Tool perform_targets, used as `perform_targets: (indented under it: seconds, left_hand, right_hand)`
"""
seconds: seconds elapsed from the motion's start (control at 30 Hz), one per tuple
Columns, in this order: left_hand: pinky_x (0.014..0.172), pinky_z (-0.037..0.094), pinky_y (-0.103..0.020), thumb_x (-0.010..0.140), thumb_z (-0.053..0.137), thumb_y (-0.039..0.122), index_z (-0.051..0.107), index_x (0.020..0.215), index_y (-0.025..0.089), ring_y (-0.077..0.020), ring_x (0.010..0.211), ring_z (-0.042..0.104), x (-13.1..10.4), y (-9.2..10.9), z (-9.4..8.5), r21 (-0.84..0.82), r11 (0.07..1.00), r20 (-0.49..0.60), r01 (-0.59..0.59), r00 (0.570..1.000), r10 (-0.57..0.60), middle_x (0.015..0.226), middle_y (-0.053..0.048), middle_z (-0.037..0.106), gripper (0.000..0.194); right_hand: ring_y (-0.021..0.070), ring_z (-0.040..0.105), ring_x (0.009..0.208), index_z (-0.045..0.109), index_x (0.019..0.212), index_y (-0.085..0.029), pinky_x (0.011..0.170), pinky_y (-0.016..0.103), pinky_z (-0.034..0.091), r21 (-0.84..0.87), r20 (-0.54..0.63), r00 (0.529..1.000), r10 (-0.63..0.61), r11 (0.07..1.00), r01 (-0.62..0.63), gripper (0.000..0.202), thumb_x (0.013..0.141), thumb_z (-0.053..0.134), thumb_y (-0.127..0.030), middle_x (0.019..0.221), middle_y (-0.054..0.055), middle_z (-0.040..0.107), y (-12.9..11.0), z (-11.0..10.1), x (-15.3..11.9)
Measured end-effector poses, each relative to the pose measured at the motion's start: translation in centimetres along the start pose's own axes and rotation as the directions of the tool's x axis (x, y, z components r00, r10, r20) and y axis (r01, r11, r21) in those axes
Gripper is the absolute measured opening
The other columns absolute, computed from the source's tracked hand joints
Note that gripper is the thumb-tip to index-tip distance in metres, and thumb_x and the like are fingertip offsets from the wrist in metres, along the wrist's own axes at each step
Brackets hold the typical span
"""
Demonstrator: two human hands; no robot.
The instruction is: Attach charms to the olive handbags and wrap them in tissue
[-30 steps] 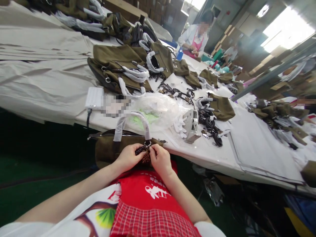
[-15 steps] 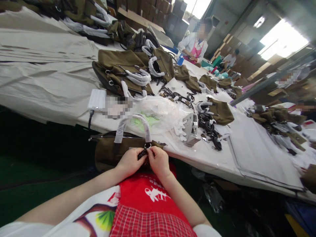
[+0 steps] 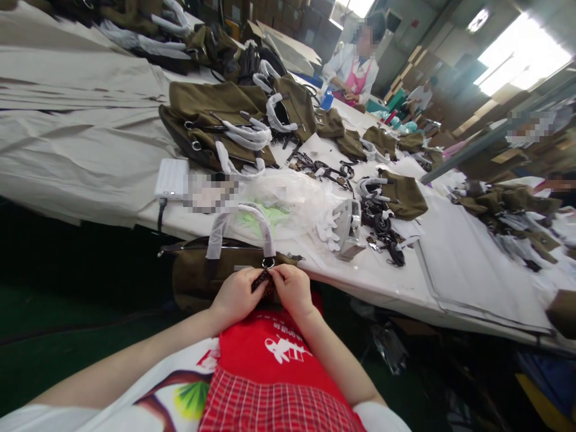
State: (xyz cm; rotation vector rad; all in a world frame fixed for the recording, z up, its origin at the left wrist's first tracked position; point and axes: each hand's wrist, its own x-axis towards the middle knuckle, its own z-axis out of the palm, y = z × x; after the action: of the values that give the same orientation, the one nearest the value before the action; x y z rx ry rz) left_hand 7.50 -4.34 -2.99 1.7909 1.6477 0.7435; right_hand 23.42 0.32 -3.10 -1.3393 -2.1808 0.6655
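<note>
An olive handbag [image 3: 191,279] with a zip top leans against the table's front edge, close to my body. Its handle [image 3: 217,237] is wrapped in white film, and a metal ring [image 3: 269,262] sits at the handle's right base. From that ring hangs a dark braided strap [image 3: 260,280]. My left hand [image 3: 238,294] is closed around the strap, thumb on top. My right hand [image 3: 292,289] pinches at the strap's upper end, just below the ring. The fingertips of both hands nearly meet, and they hide the exact grip and the strap's lower part.
Behind the handbag lie a clear plastic bag [image 3: 288,201], a white power bank [image 3: 171,179] with a cable, and a metal stand [image 3: 347,225]. More olive bags [image 3: 216,105], dark straps [image 3: 382,231] and hardware cover the table. A person in a pink apron [image 3: 355,78] works at the far side.
The view has shifted slightly, so the table's things appear a little higher and further left. Both hands keep nearly the same place and grip at the strap.
</note>
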Motion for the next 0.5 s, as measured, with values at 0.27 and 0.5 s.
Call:
perform_targets:
  seconds: [0.27,0.5]
  left_hand:
    - [0.091,0.049,-0.040,0.091,0.046,0.039,0.067,0.109,0.016,-0.0293,0.098,0.066,-0.7,0.2,-0.1,0.011,1.000,0.001,0.029,1.000,-0.029,0.107,-0.015,0.071,0.035]
    - [0.097,0.049,-0.039,0.086,0.050,0.043,0.064,0.115,0.017,-0.0266,0.105,0.066,0.3,-1.1,-0.2,-0.397,0.898,-0.051,0.189,0.973,-0.227,0.115,-0.010,0.071,0.042]
  right_hand:
    - [0.0170,0.069,0.084,0.073,0.097,-0.022,0.081,0.026,0.051,0.200,0.043,0.999,0.012,0.980,-0.020,0.022,0.095,0.052,-0.024,0.093,0.003,0.075,-0.1,0.3,-0.8]
    - [0.0155,0.065,0.068,0.069,0.097,-0.020,0.071,0.024,0.048,0.187,0.070,0.994,0.087,0.977,-0.099,0.022,0.096,0.048,-0.025,0.072,0.001,0.070,-0.4,0.4,-0.7]
